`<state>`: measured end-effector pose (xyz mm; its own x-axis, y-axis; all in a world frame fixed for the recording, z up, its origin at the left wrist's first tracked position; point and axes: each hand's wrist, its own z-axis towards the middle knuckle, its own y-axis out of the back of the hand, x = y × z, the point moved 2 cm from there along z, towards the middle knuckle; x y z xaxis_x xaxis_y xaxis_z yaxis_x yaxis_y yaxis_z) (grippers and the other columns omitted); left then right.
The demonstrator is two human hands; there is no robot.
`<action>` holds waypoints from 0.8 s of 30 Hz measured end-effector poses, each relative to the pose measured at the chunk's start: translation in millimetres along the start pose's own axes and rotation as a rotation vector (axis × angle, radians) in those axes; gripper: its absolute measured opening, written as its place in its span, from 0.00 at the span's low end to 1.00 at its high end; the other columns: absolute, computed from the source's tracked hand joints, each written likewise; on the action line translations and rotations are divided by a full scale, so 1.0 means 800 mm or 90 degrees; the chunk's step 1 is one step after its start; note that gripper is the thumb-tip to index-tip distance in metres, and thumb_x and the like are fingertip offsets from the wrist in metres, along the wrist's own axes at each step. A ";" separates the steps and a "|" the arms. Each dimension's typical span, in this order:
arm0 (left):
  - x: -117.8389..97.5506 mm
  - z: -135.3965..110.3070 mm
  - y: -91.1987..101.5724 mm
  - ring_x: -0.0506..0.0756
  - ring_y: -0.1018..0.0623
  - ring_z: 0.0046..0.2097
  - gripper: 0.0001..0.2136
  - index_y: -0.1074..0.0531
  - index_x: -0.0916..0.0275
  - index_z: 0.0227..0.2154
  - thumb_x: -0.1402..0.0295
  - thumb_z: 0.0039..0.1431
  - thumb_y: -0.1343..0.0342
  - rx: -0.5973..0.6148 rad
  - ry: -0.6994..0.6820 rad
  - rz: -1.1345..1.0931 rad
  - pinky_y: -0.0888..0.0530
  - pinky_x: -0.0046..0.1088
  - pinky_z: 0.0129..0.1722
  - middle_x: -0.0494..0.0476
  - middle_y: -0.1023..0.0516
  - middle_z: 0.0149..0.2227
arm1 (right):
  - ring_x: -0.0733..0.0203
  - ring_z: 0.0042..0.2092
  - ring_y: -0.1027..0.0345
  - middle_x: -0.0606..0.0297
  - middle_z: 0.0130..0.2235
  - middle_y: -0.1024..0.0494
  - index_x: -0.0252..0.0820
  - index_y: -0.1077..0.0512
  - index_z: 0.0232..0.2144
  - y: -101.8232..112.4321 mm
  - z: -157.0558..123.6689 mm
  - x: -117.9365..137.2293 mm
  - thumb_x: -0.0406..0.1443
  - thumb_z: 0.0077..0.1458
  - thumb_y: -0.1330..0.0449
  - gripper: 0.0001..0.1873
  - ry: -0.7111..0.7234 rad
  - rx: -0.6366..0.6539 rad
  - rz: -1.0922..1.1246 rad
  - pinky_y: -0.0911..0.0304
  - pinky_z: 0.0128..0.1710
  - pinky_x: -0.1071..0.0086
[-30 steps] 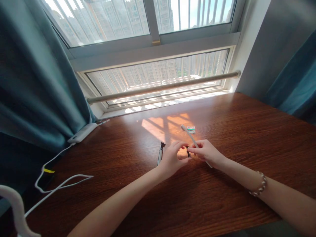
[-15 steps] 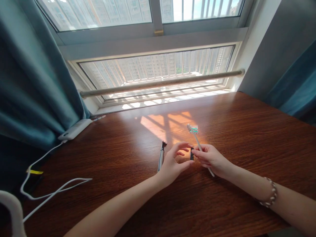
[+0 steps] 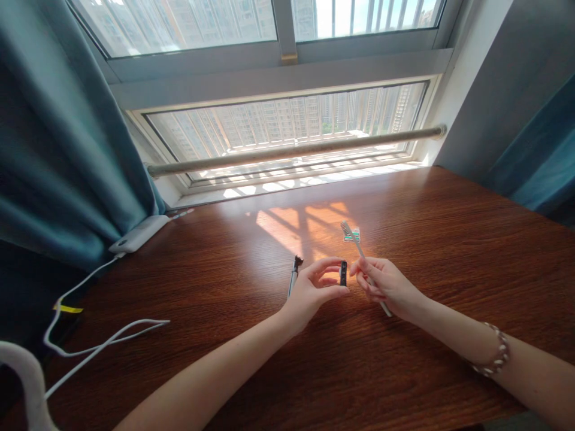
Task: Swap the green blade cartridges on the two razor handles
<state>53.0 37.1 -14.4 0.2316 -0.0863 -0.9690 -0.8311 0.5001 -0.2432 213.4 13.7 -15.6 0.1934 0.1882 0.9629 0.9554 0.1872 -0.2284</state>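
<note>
My left hand pinches a small dark cartridge-like piece between thumb and forefinger, held upright just above the wooden table. My right hand grips a white toothbrush by its handle, bristle end pointing away toward the window. The two hands are close together but apart. A slim razor handle with a dark tip lies on the table just left of my left hand. A small clear packet with green stripes lies beyond the brush head.
A white power bank with white cables sits at the table's left by the teal curtain. A window with a rail runs along the far edge. Another curtain hangs at right.
The small dark piece passed from between both hands into my left hand's pinch. My right hand drew slightly back with the toothbrush.
</note>
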 end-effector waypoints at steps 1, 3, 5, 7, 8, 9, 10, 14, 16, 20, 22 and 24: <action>-0.003 0.001 0.002 0.54 0.29 0.45 0.20 0.28 0.58 0.39 0.76 0.39 0.36 -0.024 -0.007 -0.003 0.33 0.31 0.45 0.54 0.26 0.42 | 0.75 0.15 0.63 0.76 0.15 0.47 0.39 0.34 0.25 0.006 0.002 0.005 0.54 0.51 0.51 0.24 0.030 -0.015 -0.062 0.66 0.14 0.75; -0.008 0.005 0.008 0.54 0.30 0.46 0.20 0.28 0.58 0.39 0.76 0.39 0.36 -0.058 -0.010 -0.006 0.33 0.31 0.45 0.54 0.26 0.42 | 0.72 0.16 0.60 0.75 0.13 0.50 0.38 0.33 0.22 0.018 0.004 0.018 0.55 0.53 0.55 0.27 0.105 -0.031 -0.249 0.62 0.16 0.74; -0.014 0.009 0.012 0.54 0.30 0.46 0.19 0.28 0.59 0.39 0.76 0.39 0.37 -0.069 -0.009 -0.004 0.33 0.31 0.45 0.55 0.26 0.42 | 0.70 0.18 0.54 0.73 0.14 0.48 0.39 0.34 0.19 0.029 0.005 0.031 0.52 0.55 0.55 0.27 0.192 -0.030 -0.468 0.58 0.20 0.73; -0.019 0.011 0.016 0.55 0.30 0.46 0.19 0.28 0.59 0.38 0.75 0.39 0.37 -0.073 -0.022 -0.001 0.33 0.32 0.45 0.55 0.26 0.42 | 0.69 0.20 0.50 0.71 0.15 0.45 0.39 0.36 0.17 0.035 0.004 0.040 0.49 0.57 0.56 0.25 0.251 -0.023 -0.629 0.56 0.22 0.72; -0.020 0.012 0.018 0.55 0.30 0.46 0.19 0.28 0.59 0.38 0.75 0.39 0.37 -0.076 -0.030 -0.001 0.33 0.31 0.44 0.54 0.26 0.41 | 0.69 0.20 0.49 0.70 0.16 0.44 0.39 0.38 0.17 0.036 0.003 0.043 0.48 0.58 0.57 0.25 0.268 -0.018 -0.684 0.56 0.23 0.72; -0.021 0.013 0.019 0.54 0.30 0.46 0.19 0.28 0.59 0.38 0.75 0.39 0.37 -0.078 -0.038 0.000 0.33 0.31 0.44 0.54 0.26 0.41 | 0.69 0.20 0.49 0.70 0.17 0.43 0.40 0.40 0.18 0.036 0.001 0.044 0.47 0.58 0.58 0.24 0.277 -0.008 -0.726 0.56 0.23 0.72; -0.021 0.013 0.020 0.54 0.30 0.45 0.19 0.28 0.59 0.38 0.76 0.39 0.37 -0.079 -0.041 0.001 0.33 0.30 0.44 0.54 0.26 0.41 | 0.68 0.21 0.48 0.70 0.17 0.42 0.40 0.41 0.18 0.035 0.000 0.043 0.46 0.58 0.58 0.23 0.282 0.004 -0.760 0.56 0.24 0.72; -0.018 0.013 0.020 0.53 0.28 0.43 0.18 0.28 0.59 0.38 0.75 0.40 0.37 -0.069 -0.029 0.021 0.33 0.29 0.44 0.53 0.26 0.41 | 0.67 0.21 0.46 0.69 0.18 0.40 0.41 0.43 0.18 0.030 -0.002 0.037 0.46 0.59 0.58 0.22 0.280 0.008 -0.855 0.57 0.24 0.71; -0.018 0.012 0.020 0.53 0.28 0.43 0.17 0.28 0.60 0.36 0.74 0.39 0.36 -0.079 -0.027 0.034 0.33 0.29 0.44 0.53 0.26 0.40 | 0.67 0.21 0.46 0.68 0.17 0.39 0.41 0.43 0.18 0.031 -0.001 0.035 0.47 0.59 0.57 0.22 0.274 -0.052 -0.891 0.58 0.24 0.71; -0.019 0.012 0.019 0.53 0.29 0.44 0.16 0.29 0.60 0.36 0.74 0.40 0.37 -0.085 -0.024 0.043 0.32 0.30 0.44 0.53 0.26 0.40 | 0.67 0.20 0.46 0.68 0.17 0.39 0.41 0.43 0.18 0.034 -0.001 0.034 0.46 0.59 0.57 0.21 0.301 -0.062 -0.904 0.58 0.24 0.71; -0.020 0.012 0.019 0.54 0.28 0.44 0.15 0.29 0.61 0.36 0.74 0.41 0.38 -0.072 -0.022 0.035 0.33 0.31 0.44 0.54 0.26 0.40 | 0.67 0.20 0.46 0.68 0.17 0.38 0.41 0.43 0.18 0.032 -0.001 0.033 0.46 0.59 0.56 0.21 0.314 -0.010 -0.896 0.58 0.24 0.72; -0.020 0.012 0.019 0.54 0.28 0.43 0.16 0.29 0.61 0.36 0.74 0.41 0.38 -0.065 -0.023 0.032 0.33 0.31 0.44 0.55 0.26 0.40 | 0.67 0.20 0.46 0.68 0.17 0.37 0.41 0.43 0.19 0.031 -0.002 0.031 0.46 0.59 0.56 0.21 0.308 -0.004 -0.899 0.58 0.24 0.72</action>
<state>41.5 54.5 -2.1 0.2051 -0.0321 -0.9782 -0.8885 0.4131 -0.1998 241.8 21.7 2.9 -0.8161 -0.4700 0.3363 0.4129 -0.0671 0.9083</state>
